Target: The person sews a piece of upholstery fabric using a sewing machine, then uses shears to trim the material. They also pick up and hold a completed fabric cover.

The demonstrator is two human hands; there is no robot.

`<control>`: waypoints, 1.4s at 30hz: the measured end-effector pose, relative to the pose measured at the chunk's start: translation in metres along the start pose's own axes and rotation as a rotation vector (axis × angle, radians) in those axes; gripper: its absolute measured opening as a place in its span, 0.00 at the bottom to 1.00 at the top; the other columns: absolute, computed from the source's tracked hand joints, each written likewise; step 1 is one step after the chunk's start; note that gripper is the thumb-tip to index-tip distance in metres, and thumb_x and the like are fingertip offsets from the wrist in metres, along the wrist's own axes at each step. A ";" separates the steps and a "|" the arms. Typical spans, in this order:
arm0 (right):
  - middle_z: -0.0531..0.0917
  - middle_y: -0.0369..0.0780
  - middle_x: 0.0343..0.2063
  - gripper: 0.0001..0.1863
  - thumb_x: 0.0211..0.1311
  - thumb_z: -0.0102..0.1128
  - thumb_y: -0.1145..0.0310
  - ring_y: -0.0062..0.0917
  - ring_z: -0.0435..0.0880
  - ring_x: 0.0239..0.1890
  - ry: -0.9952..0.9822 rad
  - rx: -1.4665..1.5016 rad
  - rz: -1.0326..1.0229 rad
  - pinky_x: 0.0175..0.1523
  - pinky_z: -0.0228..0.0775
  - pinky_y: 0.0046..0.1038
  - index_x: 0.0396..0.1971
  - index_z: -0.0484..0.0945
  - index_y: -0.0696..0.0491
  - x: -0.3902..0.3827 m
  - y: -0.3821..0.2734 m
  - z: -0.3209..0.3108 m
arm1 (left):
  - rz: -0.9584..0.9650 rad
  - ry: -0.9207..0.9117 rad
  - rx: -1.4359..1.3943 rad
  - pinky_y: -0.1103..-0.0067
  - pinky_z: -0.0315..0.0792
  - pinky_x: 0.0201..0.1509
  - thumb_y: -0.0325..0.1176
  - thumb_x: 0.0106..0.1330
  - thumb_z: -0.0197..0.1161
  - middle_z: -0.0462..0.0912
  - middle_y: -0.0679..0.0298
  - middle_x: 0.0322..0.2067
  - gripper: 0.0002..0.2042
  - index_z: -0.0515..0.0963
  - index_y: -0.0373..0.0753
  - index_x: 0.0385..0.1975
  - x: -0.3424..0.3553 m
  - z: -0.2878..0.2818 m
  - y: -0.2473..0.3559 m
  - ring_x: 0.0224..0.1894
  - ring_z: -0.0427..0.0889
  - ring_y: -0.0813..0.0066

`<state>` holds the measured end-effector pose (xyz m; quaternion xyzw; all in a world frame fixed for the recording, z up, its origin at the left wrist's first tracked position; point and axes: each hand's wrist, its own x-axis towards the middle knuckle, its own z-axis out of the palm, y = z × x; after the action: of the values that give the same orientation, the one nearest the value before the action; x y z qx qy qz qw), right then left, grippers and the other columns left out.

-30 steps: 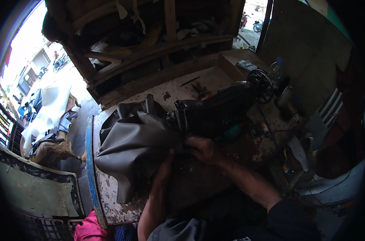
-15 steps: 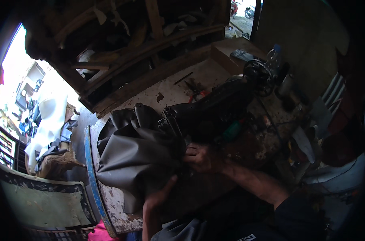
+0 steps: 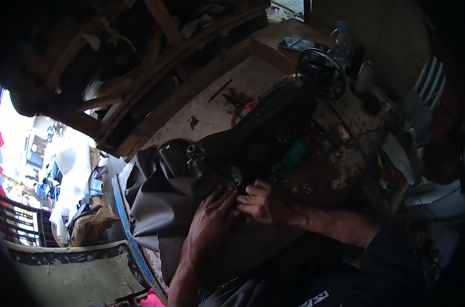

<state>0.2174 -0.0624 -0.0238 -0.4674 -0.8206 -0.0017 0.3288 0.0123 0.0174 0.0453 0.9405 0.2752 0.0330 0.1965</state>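
A large sheet of dark grey-brown leatherette (image 3: pixel 155 210) lies bunched in folds at the left of a black sewing machine (image 3: pixel 258 120). Its near part spreads under both hands. My left hand (image 3: pixel 212 217) rests flat on it, fingers stretched toward the machine's needle area. Close beside, almost touching, my right hand (image 3: pixel 260 202) has its fingers curled in and pressed on the material's edge. Shadow hides the needle and the exact spot under the fingertips. The machine's handwheel (image 3: pixel 322 74) stands at the far right end.
Orange-handled pliers (image 3: pixel 236 113) lie behind the machine. A green object (image 3: pixel 295 153) sits to its right. At the back are a cardboard box (image 3: pixel 265 43), a plastic bottle (image 3: pixel 340 41) and a thread cone (image 3: pixel 364 77). A wooden frame (image 3: pixel 166 77) borders the table's far side.
My left hand has moved forward from the sheet's near edge to lie flat beside my right hand. The leatherette has shifted, and my view has turned slightly.
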 end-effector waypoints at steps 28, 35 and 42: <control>0.89 0.38 0.30 0.10 0.63 0.66 0.60 0.29 0.88 0.33 -0.108 0.455 0.218 0.41 0.78 0.34 0.32 0.88 0.50 0.120 0.143 0.055 | -0.025 0.019 0.123 0.51 0.56 0.75 0.52 0.73 0.62 0.69 0.64 0.75 0.29 0.73 0.51 0.72 -0.018 0.023 0.008 0.78 0.60 0.47; 0.88 0.37 0.26 0.10 0.61 0.67 0.60 0.23 0.86 0.29 -0.061 0.557 0.158 0.38 0.76 0.31 0.29 0.87 0.50 0.139 0.153 0.076 | -0.036 0.020 0.113 0.51 0.56 0.76 0.53 0.72 0.62 0.67 0.64 0.76 0.31 0.71 0.51 0.73 -0.017 0.026 0.006 0.78 0.59 0.47; 0.87 0.37 0.23 0.12 0.60 0.68 0.59 0.20 0.85 0.27 -0.156 0.503 0.174 0.35 0.74 0.29 0.25 0.85 0.52 0.149 0.165 0.069 | -0.076 0.066 0.105 0.50 0.55 0.75 0.54 0.71 0.63 0.67 0.59 0.75 0.32 0.71 0.50 0.73 -0.006 0.030 0.004 0.78 0.59 0.46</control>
<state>0.2558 0.1658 -0.0477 -0.4384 -0.7750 0.2665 0.3691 0.0143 0.0003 0.0201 0.9369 0.3182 0.0422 0.1388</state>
